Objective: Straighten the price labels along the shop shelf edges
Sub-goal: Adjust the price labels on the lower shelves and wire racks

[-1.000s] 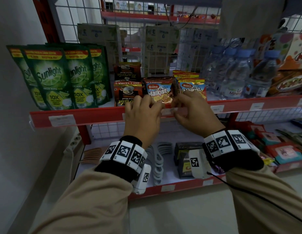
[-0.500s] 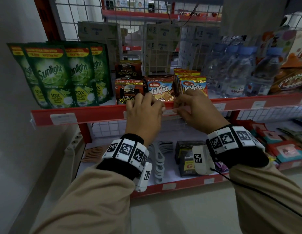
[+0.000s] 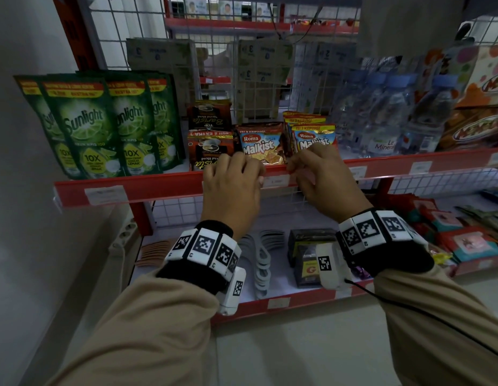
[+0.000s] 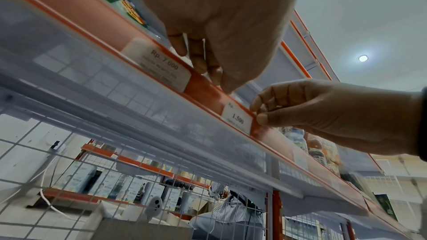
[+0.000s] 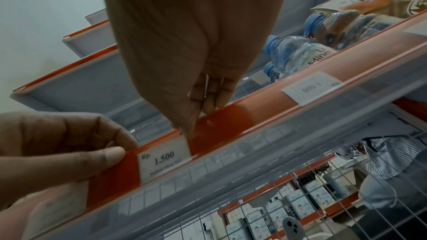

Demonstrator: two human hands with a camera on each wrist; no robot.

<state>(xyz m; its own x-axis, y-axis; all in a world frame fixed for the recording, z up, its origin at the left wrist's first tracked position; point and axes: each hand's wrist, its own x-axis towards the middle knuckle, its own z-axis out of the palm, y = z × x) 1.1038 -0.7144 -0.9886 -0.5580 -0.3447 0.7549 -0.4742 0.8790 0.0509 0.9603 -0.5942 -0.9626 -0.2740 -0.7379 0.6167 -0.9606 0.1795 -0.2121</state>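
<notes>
A white price label marked 1.500 (image 3: pixel 276 181) (image 4: pixel 236 118) (image 5: pixel 165 160) sits in the clear strip on the red shelf edge (image 3: pixel 164 188), between my hands. My right hand (image 3: pixel 293 167) (image 4: pixel 257 114) (image 5: pixel 196 116) pinches the label's upper right corner with thumb and forefinger. My left hand (image 3: pixel 242 168) (image 4: pixel 208 68) (image 5: pixel 115 145) grips the shelf edge just left of the label, fingers curled over the top, thumb pressed on the front. A 7.000 label (image 4: pixel 161 65) sits further left. Another 1.500 label (image 5: pixel 312 87) to the right reads upside down.
Green Sunlight pouches (image 3: pixel 97 123), coffee sachets (image 3: pixel 208 140), Malkist packs (image 3: pixel 260 144) and water bottles (image 3: pixel 387 118) stand on the shelf. A lower shelf (image 3: pixel 278 302) holds more goods. A wall (image 3: pixel 25 190) is at the left. Behind the wire mesh sits a person in a striped shirt (image 4: pixel 231 207).
Both hands have stayed at the same label on the shelf edge. They have settled lower onto the strip, and the white label now shows plainly between them.
</notes>
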